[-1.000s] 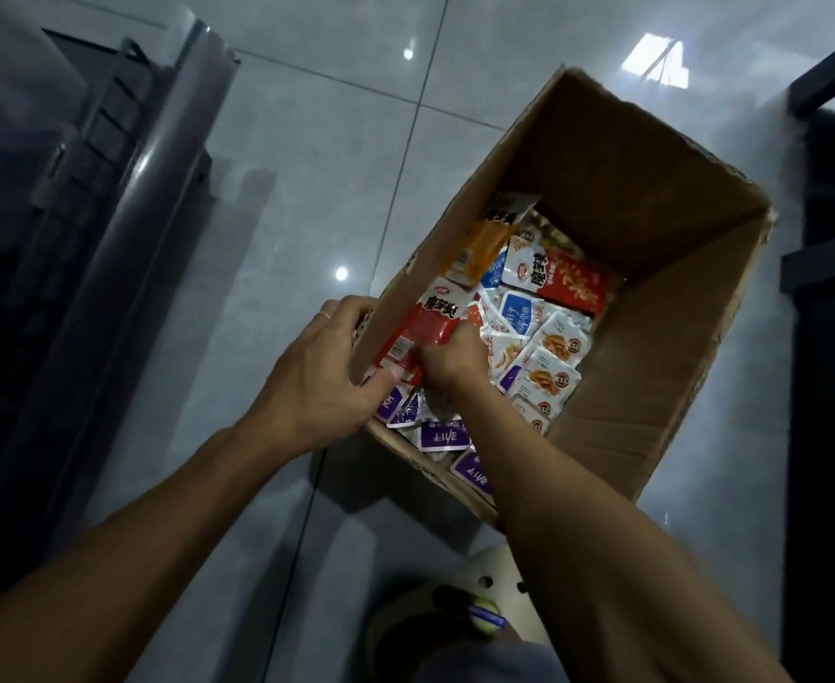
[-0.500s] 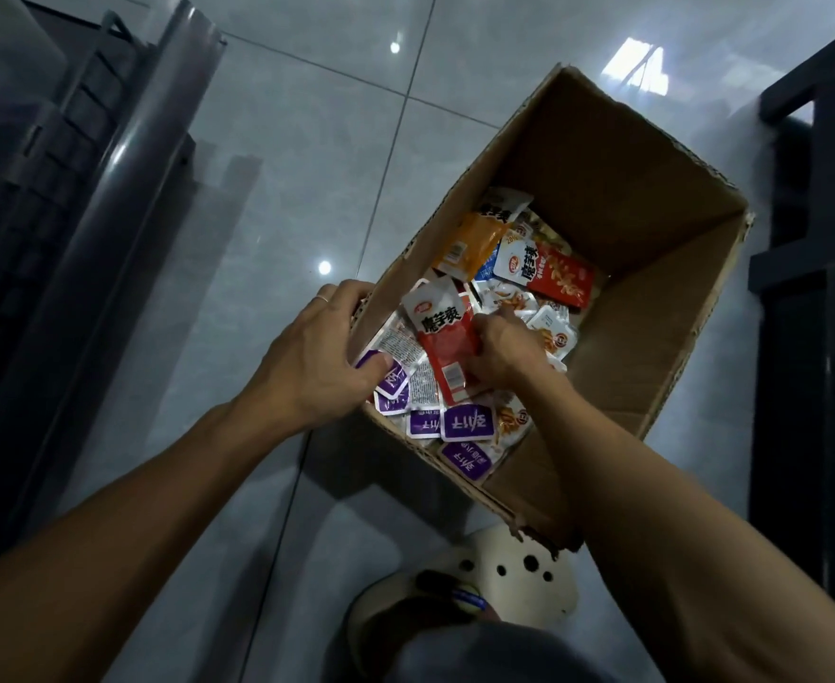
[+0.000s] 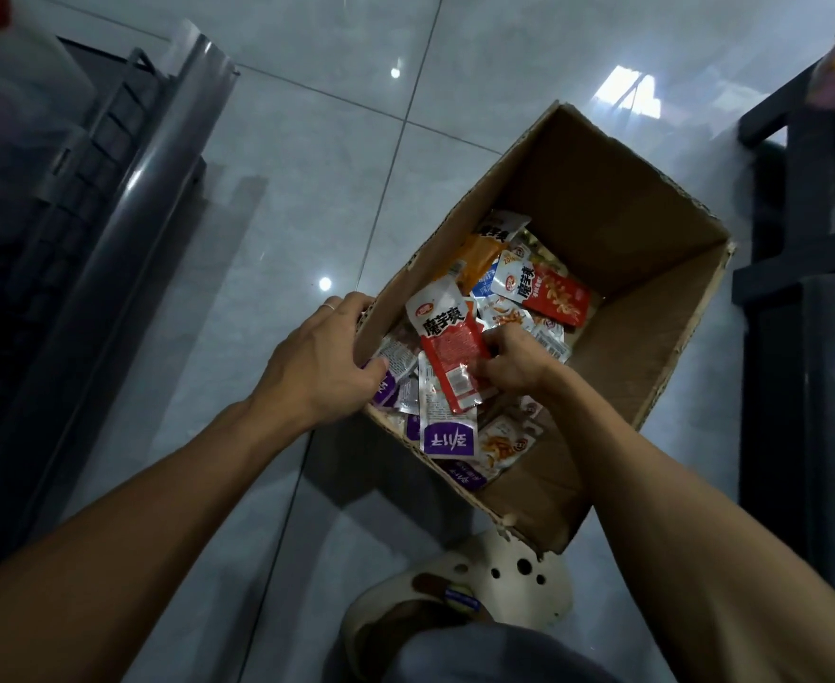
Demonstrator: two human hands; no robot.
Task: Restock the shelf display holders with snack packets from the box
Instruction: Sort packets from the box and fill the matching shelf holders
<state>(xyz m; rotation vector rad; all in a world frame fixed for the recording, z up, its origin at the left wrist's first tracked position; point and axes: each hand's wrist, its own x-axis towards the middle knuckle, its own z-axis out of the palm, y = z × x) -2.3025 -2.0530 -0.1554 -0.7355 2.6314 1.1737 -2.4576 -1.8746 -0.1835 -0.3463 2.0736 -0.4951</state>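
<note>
An open cardboard box [image 3: 647, 268] stands on the tiled floor, its bottom covered with several snack packets in red, orange, white and purple. My right hand [image 3: 514, 359] is inside the box and pinches a red-and-white packet [image 3: 450, 347] together with a purple-and-silver one [image 3: 447, 426] that hangs under it. My left hand [image 3: 321, 362] grips the box's near left wall, fingers over the rim and thumb inside by purple packets [image 3: 385, 386].
A dark shelf unit with a clear plastic front [image 3: 124, 199] runs along the left. Another dark shelf frame [image 3: 809, 268] stands at the right. My foot in a cream perforated clog [image 3: 499, 584] is just below the box. Glossy grey floor tiles [image 3: 317, 155] lie between.
My right hand has lifted the red-and-white packet higher and turned it more upright; a purple-and-silver packet now comes up with it. My left hand stays on the box wall.
</note>
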